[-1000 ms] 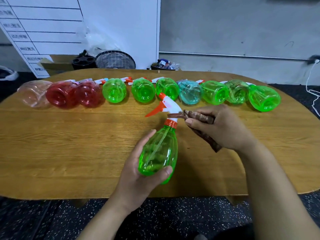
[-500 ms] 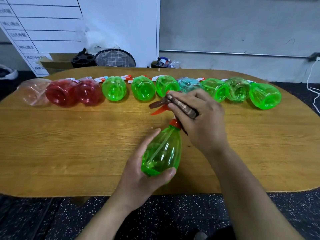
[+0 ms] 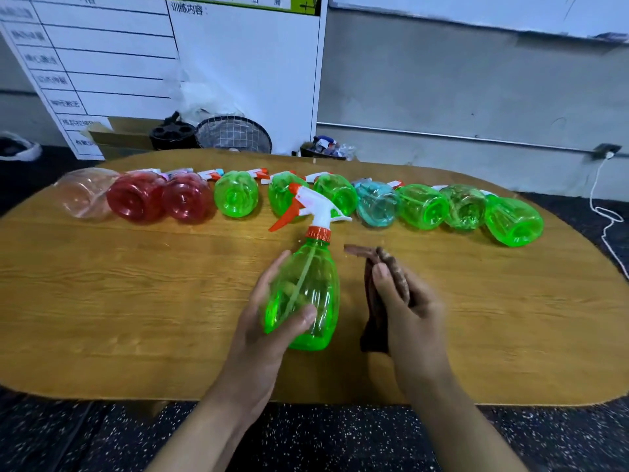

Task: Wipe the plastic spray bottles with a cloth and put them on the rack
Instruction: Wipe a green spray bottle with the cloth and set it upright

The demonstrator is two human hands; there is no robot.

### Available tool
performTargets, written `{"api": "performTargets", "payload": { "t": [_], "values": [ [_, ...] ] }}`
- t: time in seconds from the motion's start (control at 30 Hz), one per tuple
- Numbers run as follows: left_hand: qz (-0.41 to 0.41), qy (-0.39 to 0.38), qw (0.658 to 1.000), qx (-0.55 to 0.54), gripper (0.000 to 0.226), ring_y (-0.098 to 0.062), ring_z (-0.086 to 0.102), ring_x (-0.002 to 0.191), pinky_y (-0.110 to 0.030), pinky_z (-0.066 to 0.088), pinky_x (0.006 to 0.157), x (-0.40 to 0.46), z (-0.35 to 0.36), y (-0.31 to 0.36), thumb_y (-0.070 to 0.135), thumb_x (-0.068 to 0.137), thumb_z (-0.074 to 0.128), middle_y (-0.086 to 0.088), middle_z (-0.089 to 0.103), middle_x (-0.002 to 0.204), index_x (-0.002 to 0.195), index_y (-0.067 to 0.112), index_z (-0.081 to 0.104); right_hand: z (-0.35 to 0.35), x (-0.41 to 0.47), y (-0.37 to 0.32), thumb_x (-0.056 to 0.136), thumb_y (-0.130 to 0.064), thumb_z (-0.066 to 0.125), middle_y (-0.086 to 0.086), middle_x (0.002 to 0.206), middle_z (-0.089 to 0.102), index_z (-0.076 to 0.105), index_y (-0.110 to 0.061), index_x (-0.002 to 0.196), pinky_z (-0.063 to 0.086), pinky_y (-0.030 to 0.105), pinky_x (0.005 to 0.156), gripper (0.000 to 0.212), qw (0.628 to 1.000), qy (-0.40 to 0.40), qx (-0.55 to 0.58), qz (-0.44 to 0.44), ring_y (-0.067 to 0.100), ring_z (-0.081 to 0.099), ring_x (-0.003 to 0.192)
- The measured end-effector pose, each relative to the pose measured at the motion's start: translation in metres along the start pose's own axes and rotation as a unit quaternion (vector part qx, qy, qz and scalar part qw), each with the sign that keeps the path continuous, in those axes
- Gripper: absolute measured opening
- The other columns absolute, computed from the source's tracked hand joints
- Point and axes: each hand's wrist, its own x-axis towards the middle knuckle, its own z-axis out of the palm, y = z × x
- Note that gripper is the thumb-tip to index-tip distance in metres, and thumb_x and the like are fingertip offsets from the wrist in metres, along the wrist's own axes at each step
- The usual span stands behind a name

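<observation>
My left hand (image 3: 272,321) fingers grip the green bottle (image 3: 306,294) upright, steadying it; right hand (image 3: 408,311) fingers clench the brown cloth (image 3: 377,291) just right of the bottle, ready to wipe.

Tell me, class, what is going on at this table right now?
A person is cleaning spray bottles. The left hand grips a green spray bottle upright over the wooden table. The right hand holds a brown cloth just beside the bottle, not touching it. Along the far side of the table lies a row of bottles on their sides: one clear, two red, several green and one blue. No rack can be made out.
</observation>
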Motion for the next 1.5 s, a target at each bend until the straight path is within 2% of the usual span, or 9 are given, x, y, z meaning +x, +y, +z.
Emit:
{"api": "performTargets", "payload": {
  "t": [0.13, 0.27, 0.5, 0.6, 0.87, 1.1, 1.27, 1.37, 1.5],
  "values": [
    [-0.009, 0.001, 1.0, -0.027, 0.071, -0.023, 0.056, 0.143, -0.057, 0.042, 0.119, 0.001, -0.004, 0.004, 0.04, 0.086, 0.077, 0.003, 0.059, 0.154, 0.151, 0.046, 0.05, 0.008, -0.023, 0.005, 0.091, -0.021, 0.068, 0.008, 0.105, 0.08, 0.079, -0.008, 0.112, 0.06, 0.024, 0.08, 0.027, 0.997, -0.005, 0.023, 0.071, 0.018, 0.074, 0.097],
    [-0.024, -0.003, 0.997, -0.074, 0.059, -0.024, 0.063, 0.136, -0.04, 0.055, 0.108, -0.003, -0.003, 0.011, 0.029, 0.094, 0.06, 0.0, 0.067, 0.145, 0.152, 0.037, 0.05, 0.019, -0.031, 0.004, 0.097, -0.019, 0.065, 0.013, 0.11, 0.079, 0.078, -0.006, 0.116, 0.062, 0.034, 0.086, 0.026, 0.997, -0.055, -0.01, 0.059, 0.026, 0.075, 0.105],
    [-0.019, -0.011, 0.999, -0.037, 0.09, -0.024, 0.056, 0.143, -0.057, 0.039, 0.121, -0.005, -0.01, 0.008, 0.06, 0.073, 0.091, 0.001, 0.061, 0.153, 0.152, 0.043, 0.053, 0.021, -0.033, 0.003, 0.095, -0.016, 0.063, 0.009, 0.109, 0.08, 0.077, -0.006, 0.116, 0.06, 0.025, 0.083, 0.027, 0.998, -0.053, 0.007, 0.042, 0.018, 0.075, 0.103],
    [-0.03, -0.002, 0.999, -0.035, 0.071, -0.02, 0.053, 0.145, -0.056, 0.035, 0.124, -0.003, -0.007, 0.007, 0.067, 0.082, 0.08, 0.008, 0.059, 0.154, 0.146, 0.048, 0.057, 0.02, -0.026, 0.008, 0.095, -0.018, 0.064, 0.015, 0.112, 0.078, 0.08, -0.011, 0.111, 0.06, 0.033, 0.092, 0.024, 0.997, -0.02, 0.044, 0.057, 0.024, 0.072, 0.107],
    [-0.03, 0.019, 0.999, -0.025, 0.044, -0.016, 0.064, 0.134, -0.036, 0.057, 0.104, -0.002, 0.006, 0.003, 0.04, 0.107, 0.041, 0.006, 0.069, 0.142, 0.148, 0.033, 0.053, 0.015, -0.022, 0.001, 0.092, -0.019, 0.067, 0.016, 0.102, 0.079, 0.081, -0.011, 0.104, 0.061, 0.027, 0.075, 0.021, 0.998, -0.026, 0.041, 0.04, 0.018, 0.074, 0.092],
    [-0.03, 0.009, 0.999, 0.025, 0.051, -0.017, 0.053, 0.145, -0.056, 0.039, 0.122, -0.002, 0.005, -0.003, 0.065, 0.108, 0.033, 0.007, 0.06, 0.153, 0.149, 0.043, 0.055, 0.009, -0.023, 0.002, 0.098, -0.016, 0.064, 0.016, 0.105, 0.078, 0.078, -0.006, 0.113, 0.063, 0.035, 0.083, 0.023, 0.999, -0.049, 0.018, 0.016, 0.029, 0.075, 0.1],
    [-0.024, -0.037, 0.997, 0.06, 0.094, -0.01, 0.066, 0.129, -0.026, 0.058, 0.097, -0.008, 0.004, -0.001, 0.068, 0.069, 0.088, 0.011, 0.07, 0.139, 0.15, 0.043, 0.05, 0.007, -0.019, 0.01, 0.102, -0.016, 0.065, 0.019, 0.105, 0.076, 0.08, -0.012, 0.11, 0.062, 0.049, 0.086, 0.017, 0.998, -0.062, -0.008, -0.013, 0.035, 0.073, 0.099],
    [0.003, -0.007, 0.997, 0.079, 0.073, 0.013, 0.058, 0.128, -0.014, 0.053, 0.098, -0.009, 0.008, 0.0, 0.042, 0.089, 0.079, 0.038, 0.062, 0.136, 0.152, 0.046, 0.042, 0.006, -0.018, 0.015, 0.101, -0.024, 0.069, 0.007, 0.113, 0.077, 0.076, -0.014, 0.123, 0.058, 0.057, 0.093, 0.025, 0.991, -0.069, -0.089, -0.068, 0.029, 0.073, 0.107],
    [0.004, -0.013, 0.996, 0.086, 0.073, 0.029, 0.045, 0.127, -0.005, 0.047, 0.094, -0.008, 0.014, 0.002, 0.037, 0.096, 0.062, 0.057, 0.049, 0.133, 0.159, 0.048, 0.028, 0.011, -0.021, 0.013, 0.094, -0.031, 0.075, -0.01, 0.115, 0.073, 0.072, -0.021, 0.122, 0.057, 0.031, 0.09, 0.03, 0.972, -0.03, -0.17, -0.159, 0.016, 0.071, 0.108]
  ]
}}
